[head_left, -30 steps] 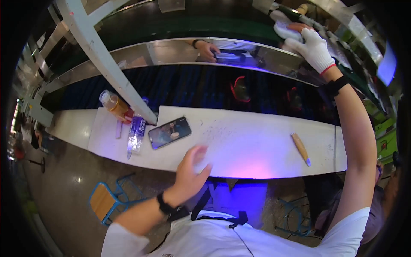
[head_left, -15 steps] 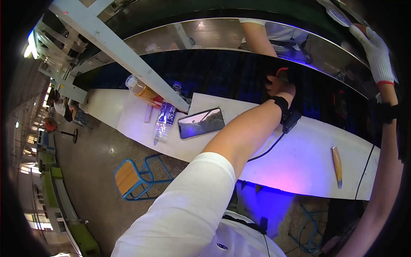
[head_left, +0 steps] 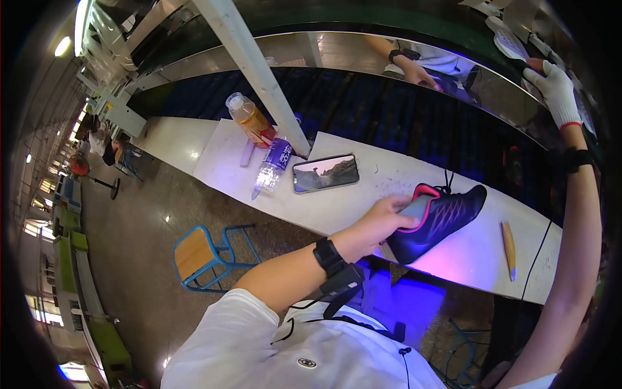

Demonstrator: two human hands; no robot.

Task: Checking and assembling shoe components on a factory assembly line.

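My left hand (head_left: 387,223) grips a black shoe (head_left: 447,217) with pink lining by its heel and collar, thumb inside the opening. The shoe's toe points right and away, above the white worktop (head_left: 389,162); its heel is at the near edge. At the upper right, my right hand (head_left: 556,94) wears a white glove with a red cuff. Its fingers close at the end of a pale insole-shaped piece (head_left: 506,39) by the upper shelf. A wooden-handled knife-like tool (head_left: 508,249) lies on the worktop, right of the shoe.
A phone (head_left: 326,173), a clear bottle with a purple label (head_left: 272,163) and a bottle of amber drink (head_left: 249,118) are left of the shoe. Behind runs a dark conveyor belt (head_left: 363,97) under a shiny panel; a white post (head_left: 256,65) crosses. A stool (head_left: 194,253) stands left.
My left hand has come back from the dark belt to the worktop and now holds the black shoe. My right hand stays at the upper right; the view has shifted.
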